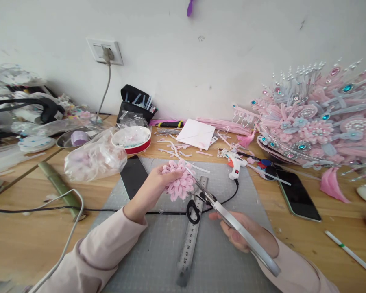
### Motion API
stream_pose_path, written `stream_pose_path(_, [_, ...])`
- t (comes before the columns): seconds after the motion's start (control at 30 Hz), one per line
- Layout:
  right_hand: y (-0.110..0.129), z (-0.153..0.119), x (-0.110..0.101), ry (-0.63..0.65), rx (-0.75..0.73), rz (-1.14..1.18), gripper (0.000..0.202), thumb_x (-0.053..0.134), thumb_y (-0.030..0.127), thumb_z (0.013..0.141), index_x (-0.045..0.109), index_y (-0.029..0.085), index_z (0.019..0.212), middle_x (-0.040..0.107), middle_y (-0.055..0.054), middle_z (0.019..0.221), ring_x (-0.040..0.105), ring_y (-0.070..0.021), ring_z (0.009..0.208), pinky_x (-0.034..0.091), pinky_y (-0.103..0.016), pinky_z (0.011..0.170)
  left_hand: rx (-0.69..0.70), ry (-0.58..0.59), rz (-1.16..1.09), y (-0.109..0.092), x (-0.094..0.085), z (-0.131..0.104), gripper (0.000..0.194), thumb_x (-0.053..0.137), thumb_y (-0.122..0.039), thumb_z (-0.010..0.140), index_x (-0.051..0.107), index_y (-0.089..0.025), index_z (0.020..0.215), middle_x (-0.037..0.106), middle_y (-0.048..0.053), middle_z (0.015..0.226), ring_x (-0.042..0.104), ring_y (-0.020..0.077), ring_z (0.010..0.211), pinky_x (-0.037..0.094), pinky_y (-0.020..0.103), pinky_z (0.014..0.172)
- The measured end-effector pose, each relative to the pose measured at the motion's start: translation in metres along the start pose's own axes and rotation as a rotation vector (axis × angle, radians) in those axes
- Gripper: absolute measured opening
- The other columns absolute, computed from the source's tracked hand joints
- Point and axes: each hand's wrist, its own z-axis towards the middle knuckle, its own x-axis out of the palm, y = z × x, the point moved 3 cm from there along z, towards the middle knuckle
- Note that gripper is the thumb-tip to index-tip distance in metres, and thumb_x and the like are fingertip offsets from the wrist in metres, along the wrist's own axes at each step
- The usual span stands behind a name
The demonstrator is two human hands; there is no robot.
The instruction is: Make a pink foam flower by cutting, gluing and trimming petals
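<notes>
My left hand [158, 183] is closed on a pink fuzzy flower [179, 181] with many looped petals, thumb on top. In my right hand [244, 232] is a pair of silver-handled scissors [232, 219], whose narrow tip reaches the flower's right edge. The handle hides part of my fingers. Below the flower, a metal ruler [189, 244] lies on the grey cutting mat [152, 252]. Beside the scissors' blades, a black loop handle [193, 212] rests across the ruler; the rest of that tool is partly covered.
A white glue gun [236, 165] lies at the mat's upper right, its black cord crossing the mat. Phones [299, 195] [134, 176] lie on both sides. A beaded pink headdress [317, 118] stands right. Left are a plastic bag [94, 158], red-rimmed tub [138, 148] and bamboo piece [61, 189].
</notes>
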Motion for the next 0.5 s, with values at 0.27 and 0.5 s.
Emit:
stream_pose_path(0.27, [0.016,-0.006,0.014,-0.062,-0.024,-0.025,0.066,0.073,0.048,0.06,0.051,0.012,0.111,0.042,0.011,0.051,0.026,0.0001,0.032,0.016,-0.017,0.031,-0.028,0.005,0.002,0.001,-0.001,0.001,0.017,0.068,-0.027,0.066,0.063,-0.013,0.075,0.07,0.003,0.07,0.064,0.015,0.06,0.045,0.022,0.057])
stream_pose_path(0.5, [0.015,-0.005,0.012,-0.045,-0.044,0.005,0.067,0.075,0.048,0.058,0.052,0.012,0.109,0.042,0.011,0.052,0.028,0.0009,0.031,0.015,-0.016,0.03,-0.027,0.026,-0.013,-0.002,0.001,0.0,0.015,0.067,-0.025,0.067,0.063,-0.013,0.074,0.069,0.003,0.067,0.063,0.0136,0.056,0.044,0.021,0.052])
